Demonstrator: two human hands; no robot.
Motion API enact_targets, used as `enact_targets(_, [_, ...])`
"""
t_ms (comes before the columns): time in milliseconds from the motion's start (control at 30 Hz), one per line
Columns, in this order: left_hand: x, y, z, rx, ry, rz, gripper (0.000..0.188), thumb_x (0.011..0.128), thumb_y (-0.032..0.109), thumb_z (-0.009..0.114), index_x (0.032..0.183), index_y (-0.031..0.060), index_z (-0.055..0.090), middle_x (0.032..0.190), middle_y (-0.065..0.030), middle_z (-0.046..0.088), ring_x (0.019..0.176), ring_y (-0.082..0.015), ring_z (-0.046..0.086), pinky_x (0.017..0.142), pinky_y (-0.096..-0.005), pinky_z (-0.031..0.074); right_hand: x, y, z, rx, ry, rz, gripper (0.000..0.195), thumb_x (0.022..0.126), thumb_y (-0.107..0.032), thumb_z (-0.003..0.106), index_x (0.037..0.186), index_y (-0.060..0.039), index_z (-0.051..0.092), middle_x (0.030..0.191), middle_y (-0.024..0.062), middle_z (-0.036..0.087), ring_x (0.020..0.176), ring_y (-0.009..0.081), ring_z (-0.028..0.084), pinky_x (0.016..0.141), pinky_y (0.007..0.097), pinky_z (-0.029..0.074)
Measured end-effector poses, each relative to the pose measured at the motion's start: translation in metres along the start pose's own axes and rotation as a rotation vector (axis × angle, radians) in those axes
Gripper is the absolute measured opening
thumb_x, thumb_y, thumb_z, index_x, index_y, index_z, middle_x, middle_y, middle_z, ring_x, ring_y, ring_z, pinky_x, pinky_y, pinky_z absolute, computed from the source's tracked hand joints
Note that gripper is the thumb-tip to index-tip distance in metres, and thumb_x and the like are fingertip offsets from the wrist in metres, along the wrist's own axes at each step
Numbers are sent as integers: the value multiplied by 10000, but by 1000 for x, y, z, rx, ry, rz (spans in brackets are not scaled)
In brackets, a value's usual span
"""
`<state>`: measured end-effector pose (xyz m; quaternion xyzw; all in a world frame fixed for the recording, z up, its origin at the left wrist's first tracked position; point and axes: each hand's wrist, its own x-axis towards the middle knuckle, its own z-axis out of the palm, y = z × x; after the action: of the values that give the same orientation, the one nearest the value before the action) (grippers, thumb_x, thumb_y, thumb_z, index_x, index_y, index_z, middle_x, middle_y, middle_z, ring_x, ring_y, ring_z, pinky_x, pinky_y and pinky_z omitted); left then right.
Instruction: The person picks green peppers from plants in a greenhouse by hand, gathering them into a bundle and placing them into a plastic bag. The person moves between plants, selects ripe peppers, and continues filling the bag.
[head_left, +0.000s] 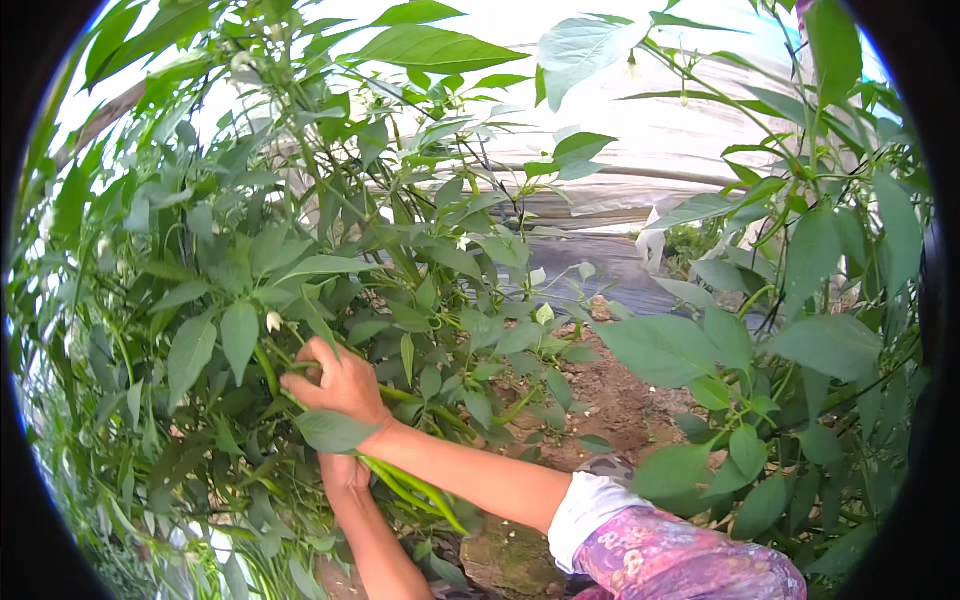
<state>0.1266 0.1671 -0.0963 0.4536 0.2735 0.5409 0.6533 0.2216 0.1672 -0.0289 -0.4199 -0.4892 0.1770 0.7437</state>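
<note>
My right hand (341, 386) reaches into a leafy pepper plant (240, 322), its thumb and curled fingers around a thin green stalk. Just left of those fingertips hangs a slender green chili pepper (265, 369). Below the right wrist is my left hand (345, 471), partly covered by a leaf (335, 431) and the foliage. Several long green chili peppers (420, 491) stick out from the left hand towards the lower right; its fingers are hidden. A small white flower (274, 322) sits above my right hand.
More pepper plants (802, 337) crowd the right side. Bare brown soil (615, 405) runs between the rows, with dark plastic sheeting (592, 274) beyond. Pale greenhouse film (660, 142) closes the back. A mossy stone or clod (510, 559) lies below my right forearm.
</note>
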Motion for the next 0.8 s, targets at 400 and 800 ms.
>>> enact_targets(400, [-11, 21, 14, -72, -77, 78, 789, 634, -23, 637, 1326, -9, 258, 721, -112, 527, 582, -217, 520, 548, -331, 434, 63, -1, -116, -67, 367, -262, 142, 748, 60, 477, 869, 30, 544, 833, 159, 570, 757, 295, 577, 674, 342, 465])
enact_targets(800, [-12, 27, 25, -21, -162, 56, 878, 649, -31, 639, 1379, 25, 154, 709, -110, 528, 584, -244, 527, 553, -362, 451, 195, 58, -88, -359, -349, 173, 158, 790, -39, 524, 912, 53, 564, 614, 122, 576, 551, 178, 589, 534, 319, 471])
